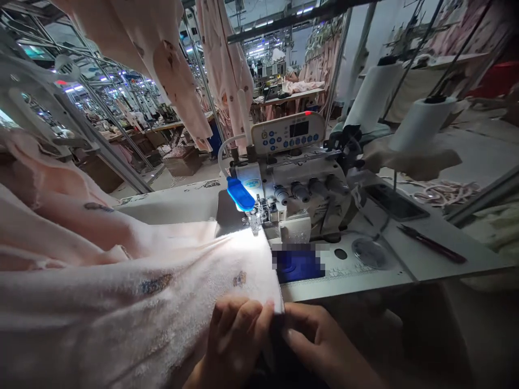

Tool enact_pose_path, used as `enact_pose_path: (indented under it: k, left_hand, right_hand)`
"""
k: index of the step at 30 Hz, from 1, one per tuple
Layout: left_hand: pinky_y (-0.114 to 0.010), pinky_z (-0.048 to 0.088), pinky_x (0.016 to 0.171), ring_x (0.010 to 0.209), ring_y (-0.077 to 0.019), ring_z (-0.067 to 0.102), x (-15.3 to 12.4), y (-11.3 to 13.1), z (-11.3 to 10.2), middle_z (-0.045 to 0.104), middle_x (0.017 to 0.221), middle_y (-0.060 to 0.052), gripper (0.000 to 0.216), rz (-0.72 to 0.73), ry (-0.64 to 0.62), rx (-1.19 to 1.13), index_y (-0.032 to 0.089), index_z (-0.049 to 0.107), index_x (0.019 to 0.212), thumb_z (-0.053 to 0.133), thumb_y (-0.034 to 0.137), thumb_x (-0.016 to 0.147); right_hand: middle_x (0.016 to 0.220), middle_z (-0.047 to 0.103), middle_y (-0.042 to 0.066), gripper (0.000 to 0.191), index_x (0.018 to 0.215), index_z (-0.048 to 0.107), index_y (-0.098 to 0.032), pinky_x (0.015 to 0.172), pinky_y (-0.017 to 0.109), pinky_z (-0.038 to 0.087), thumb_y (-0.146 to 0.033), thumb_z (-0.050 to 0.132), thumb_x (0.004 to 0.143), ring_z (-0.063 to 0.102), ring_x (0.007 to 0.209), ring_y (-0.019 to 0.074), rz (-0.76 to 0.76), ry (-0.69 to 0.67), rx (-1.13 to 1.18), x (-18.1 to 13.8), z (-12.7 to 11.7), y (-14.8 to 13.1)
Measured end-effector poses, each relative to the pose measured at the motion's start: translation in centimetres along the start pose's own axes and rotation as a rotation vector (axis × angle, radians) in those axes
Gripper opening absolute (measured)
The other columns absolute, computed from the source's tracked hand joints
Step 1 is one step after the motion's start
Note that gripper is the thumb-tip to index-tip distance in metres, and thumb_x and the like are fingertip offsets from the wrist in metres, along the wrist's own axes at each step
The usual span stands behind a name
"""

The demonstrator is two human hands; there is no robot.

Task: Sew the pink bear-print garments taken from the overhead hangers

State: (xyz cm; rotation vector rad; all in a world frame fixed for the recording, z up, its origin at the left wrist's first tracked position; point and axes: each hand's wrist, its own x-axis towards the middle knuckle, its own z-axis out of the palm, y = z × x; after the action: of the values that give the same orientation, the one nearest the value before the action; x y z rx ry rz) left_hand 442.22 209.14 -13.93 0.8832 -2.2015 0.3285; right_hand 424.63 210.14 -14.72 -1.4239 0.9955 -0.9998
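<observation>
A pale pink fleece fabric [133, 275] with small printed motifs lies across the table and runs under the presser foot [254, 220] of a white overlock sewing machine [292, 189]. My left hand [233, 340] pinches the near right edge of the fabric at the table's front. Right beside it, my right hand [320, 340] grips the same edge with thumb and fingers closed. Both hands sit close together, below the machine's needle area, which a lamp lights brightly.
The white sewing table [405, 254] carries a dark red tool [432, 244] at the right. Two white thread cones [421, 121] stand behind the machine. Pink garments [170, 65] hang overhead. More workstations fill the hall behind.
</observation>
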Motion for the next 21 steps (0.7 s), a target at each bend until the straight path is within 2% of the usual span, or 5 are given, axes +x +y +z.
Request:
enact_pose_path:
  k: [3, 6, 11, 17, 21]
  left_hand:
    - [-0.035, 0.038, 0.081, 0.082, -0.0182, 0.054, 0.0, 0.0, 0.4, 0.059, 0.082, -0.007, 0.024, 0.015, -0.015, 0.009, 0.012, 0.062, 0.101, 0.052, 0.009, 0.08]
    - [-0.035, 0.041, 0.083, 0.081, -0.0172, 0.055, -0.1, -0.3, 1.2, 0.059, 0.078, -0.005, 0.016, 0.003, 0.047, -0.007, 0.015, 0.06, 0.097, 0.054, 0.015, 0.082]
    - [-0.052, 0.03, 0.106, 0.12, -0.0301, 0.049, 0.1, -2.0, 1.5, 0.06, 0.12, -0.015, 0.043, -0.003, -0.044, 0.103, 0.012, 0.054, 0.117, 0.06, 0.034, 0.081]
    - [-0.042, 0.036, 0.108, 0.125, -0.0224, 0.047, 1.2, -3.7, 0.4, 0.058, 0.125, -0.011, 0.045, 0.077, -0.124, 0.112, 0.011, 0.05, 0.125, 0.04, 0.002, 0.082]
    - [-0.044, 0.041, 0.105, 0.126, -0.0248, 0.045, 2.0, -4.3, 0.7, 0.054, 0.13, -0.015, 0.049, 0.034, -0.149, 0.106, 0.01, 0.046, 0.129, 0.045, 0.007, 0.08]
  right_hand:
    - [0.096, 0.064, 0.003, 0.029, 0.112, 0.061, -0.026, 0.072, 0.028, 0.047, -0.016, 0.054, 0.086, 0.059, 0.081, 0.0174, -0.437, 0.334, -0.493, 0.8, -0.5, 1.6]
    - [0.097, 0.064, 0.002, 0.016, 0.098, 0.061, -0.024, 0.071, 0.028, 0.044, -0.014, 0.054, 0.088, 0.058, 0.08, 0.0153, -0.677, 0.33, -0.675, 1.8, -0.7, 2.3]
    - [0.09, 0.067, 0.001, 0.015, 0.098, 0.059, -0.021, 0.069, 0.029, 0.041, -0.01, 0.053, 0.09, 0.057, 0.076, 0.0138, -0.754, 0.287, -0.704, 2.3, -0.8, 1.5]
    - [0.091, 0.07, 0.001, 0.019, 0.097, 0.061, -0.022, 0.069, 0.029, 0.041, -0.008, 0.049, 0.09, 0.06, 0.075, 0.0132, -0.793, 0.37, -0.723, 3.3, -0.9, 0.5]
    - [0.093, 0.071, 0.001, 0.023, 0.098, 0.062, -0.022, 0.07, 0.03, 0.041, -0.006, 0.048, 0.09, 0.061, 0.077, 0.0129, -0.822, 0.421, -0.738, 4.9, -1.0, 0.6]
